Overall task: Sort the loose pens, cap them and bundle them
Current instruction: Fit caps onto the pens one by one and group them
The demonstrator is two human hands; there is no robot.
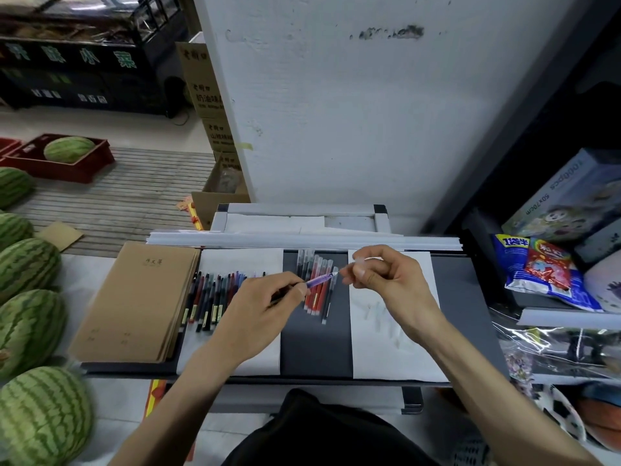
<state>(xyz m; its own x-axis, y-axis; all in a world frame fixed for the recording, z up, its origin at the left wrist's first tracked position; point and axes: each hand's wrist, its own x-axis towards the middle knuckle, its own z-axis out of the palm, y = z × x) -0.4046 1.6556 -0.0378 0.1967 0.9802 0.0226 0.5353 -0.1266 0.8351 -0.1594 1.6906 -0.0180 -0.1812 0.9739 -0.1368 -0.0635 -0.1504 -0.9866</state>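
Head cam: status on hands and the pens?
Left hand pinches purple pen. Right hand pinches what looks like a clear cap, just off the tip, not yet on. Capped pens lie beneath; nothing blocking.

A small general shop, seen from behind a dark counter (316, 344): striped watermelons (28, 265) line the left side, with one more in a red crate (67, 173). Printed cardboard cartons (205, 92) are stacked beside a white pillar (336, 112), and a dark display cabinet (77, 62) with green lettering stands at the back. A shelf (571, 318) at right carries snack packets (544, 270) and a boxed 1000-piece puzzle (571, 196). Brown exercise books (134, 297) and loose pens (215, 297) lie on the counter.
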